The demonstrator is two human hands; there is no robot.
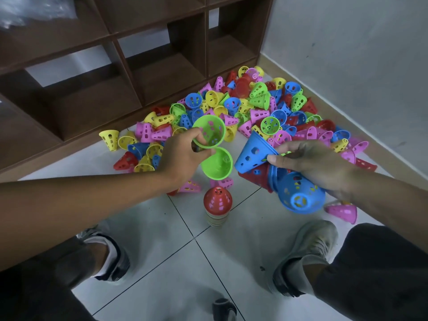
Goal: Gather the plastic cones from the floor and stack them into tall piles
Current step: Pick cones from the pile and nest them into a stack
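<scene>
Bare tiled floor (243,246) surrounds the stacked pile (217,208); loose cones (231,107) crowd behind.

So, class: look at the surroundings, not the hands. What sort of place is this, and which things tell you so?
Probably an indoor storeroom or playroom corner, though that's a guess. Clues: a brown cubby shelf with open compartments, a white tiled floor meeting a plain wall, and a big heap of coloured plastic cones.
</scene>
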